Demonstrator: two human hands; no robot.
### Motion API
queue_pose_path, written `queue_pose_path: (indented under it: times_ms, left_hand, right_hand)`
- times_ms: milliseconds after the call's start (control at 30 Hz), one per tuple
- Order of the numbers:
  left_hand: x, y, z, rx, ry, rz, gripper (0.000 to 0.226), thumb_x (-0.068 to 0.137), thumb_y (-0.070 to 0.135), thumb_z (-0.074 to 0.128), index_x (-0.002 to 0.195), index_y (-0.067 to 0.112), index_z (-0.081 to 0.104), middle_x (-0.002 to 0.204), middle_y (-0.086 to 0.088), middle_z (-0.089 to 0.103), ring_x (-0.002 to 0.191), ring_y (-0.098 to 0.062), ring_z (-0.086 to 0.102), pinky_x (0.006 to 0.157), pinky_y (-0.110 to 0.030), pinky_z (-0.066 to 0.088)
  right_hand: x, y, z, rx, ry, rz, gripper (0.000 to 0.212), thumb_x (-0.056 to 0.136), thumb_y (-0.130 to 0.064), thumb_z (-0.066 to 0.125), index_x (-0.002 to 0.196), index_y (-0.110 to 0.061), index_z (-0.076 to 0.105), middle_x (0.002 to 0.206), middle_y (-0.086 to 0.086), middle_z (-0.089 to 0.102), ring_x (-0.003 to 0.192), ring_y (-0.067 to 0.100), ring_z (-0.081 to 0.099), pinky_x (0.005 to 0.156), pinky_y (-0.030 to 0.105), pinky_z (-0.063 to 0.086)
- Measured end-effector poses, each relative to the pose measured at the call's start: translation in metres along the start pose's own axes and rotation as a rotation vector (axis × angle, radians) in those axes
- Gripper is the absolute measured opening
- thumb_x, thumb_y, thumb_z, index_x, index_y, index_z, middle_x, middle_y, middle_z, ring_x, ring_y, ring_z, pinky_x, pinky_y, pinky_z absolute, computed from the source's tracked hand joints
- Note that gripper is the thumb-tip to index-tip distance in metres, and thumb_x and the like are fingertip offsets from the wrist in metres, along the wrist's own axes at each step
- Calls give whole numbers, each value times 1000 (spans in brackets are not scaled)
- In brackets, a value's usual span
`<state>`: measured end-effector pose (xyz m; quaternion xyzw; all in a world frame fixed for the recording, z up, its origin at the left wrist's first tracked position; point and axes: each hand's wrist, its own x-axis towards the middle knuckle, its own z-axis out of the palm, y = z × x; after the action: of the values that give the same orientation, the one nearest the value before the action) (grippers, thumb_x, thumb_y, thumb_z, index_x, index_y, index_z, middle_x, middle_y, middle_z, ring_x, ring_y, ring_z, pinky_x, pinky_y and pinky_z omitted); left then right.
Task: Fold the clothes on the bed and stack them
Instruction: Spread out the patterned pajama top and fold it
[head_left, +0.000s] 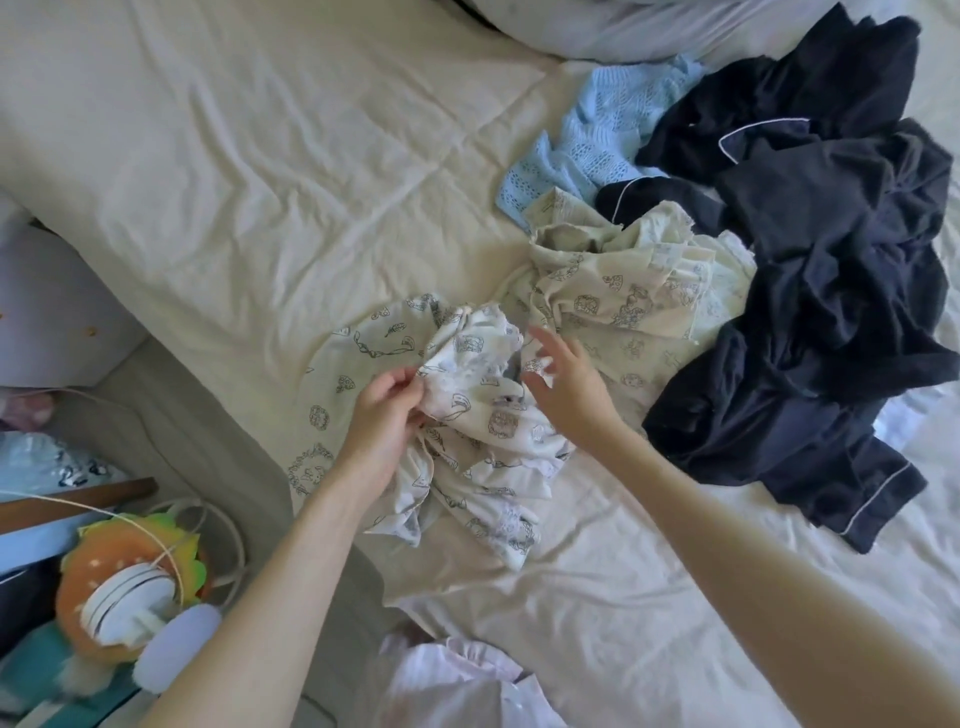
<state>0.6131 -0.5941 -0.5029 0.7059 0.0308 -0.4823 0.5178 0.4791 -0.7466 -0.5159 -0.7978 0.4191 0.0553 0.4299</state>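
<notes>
Garment in hand: a cream printed pyjama piece (478, 415), bunched on the bed sheet (218, 171) just in front of the person.
Left hand (382, 421): fingers curled, pinching a gathered edge of that fabric.
Right hand (566, 379): spread and relaxed above the cloth, gripping nothing; it is blurred.
Waiting pile: a matching printed piece (623, 291), a pale blue knit (587, 135) and dark navy pyjamas (831, 270) heaped to the right.
Feel: thin, limp and light, I'd judge; it will slump unless spread flat.
Where to grip: probably a hem or waistband, two corners apart.
</notes>
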Motion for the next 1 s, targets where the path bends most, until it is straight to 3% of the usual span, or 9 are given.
queue_pose_path:
  times_ms: [133,233,300,400,500,567,700,867,1000]
  left_hand:
    - [-10,11,-25,-56,-69,-29,16,95,0,44,94,9,57,86,-14,59,82,-23,58,70,-30,49]
    - [-13,23,-42,77,-55,17,21,101,10,38,98,18,56,92,-14,52,87,-25,48,83,-42,42]
    - [-16,35,-54,212,-6,111,22,101,19,39,95,29,58,98,-9,57,88,-18,54,84,-35,44]
    - [-21,57,-70,427,-59,264,5,90,42,56,95,42,57,87,5,55,78,-4,51,72,-21,43]
    - [-28,80,-79,621,-124,278,24,78,40,72,92,51,57,102,23,58,97,1,52,81,-20,40]
    - [-36,98,-80,668,-92,348,24,80,31,72,89,48,57,97,19,61,90,-2,56,75,-19,41]
    - [-63,132,-78,680,-108,441,12,83,27,70,81,38,65,80,9,68,74,-8,60,68,-24,42]
    - [-112,161,-64,662,-151,515,6,87,25,65,83,29,63,85,-7,68,81,-27,60,72,-32,41]
    - [-156,188,-55,639,-181,593,5,91,33,59,89,33,62,81,-3,64,81,-22,58,74,-28,41]
  right_hand:
    - [39,-23,-2,-486,-127,-309,57,89,-24,61,142,-33,40,148,9,32,136,29,25,110,49,29]
    - [51,-46,-1,-432,-123,-435,29,90,-19,59,119,-20,66,144,5,43,138,22,29,114,45,23]
    - [51,-62,-5,-263,-149,-384,22,91,-12,57,110,-6,68,128,11,59,129,22,44,114,33,24]
    - [40,-82,-29,-76,-176,-235,21,93,-11,56,104,5,65,100,21,68,91,30,64,90,46,48]
    - [25,-102,-58,12,-155,-251,25,93,-8,52,93,16,61,89,30,64,78,39,61,73,52,47]
    - [12,-117,-78,98,-131,-263,27,93,-8,50,87,16,59,76,28,59,62,31,53,58,40,44]
    - [-21,-141,-115,166,-53,-289,28,95,-12,49,82,11,58,66,17,47,59,17,41,51,17,32]
    - [-68,-159,-150,200,50,-328,32,98,-16,45,67,-8,44,58,-3,34,46,3,29,43,12,25]
    - [-105,-181,-182,208,125,-383,36,98,-17,44,63,-15,36,57,-5,32,46,3,28,42,12,24]
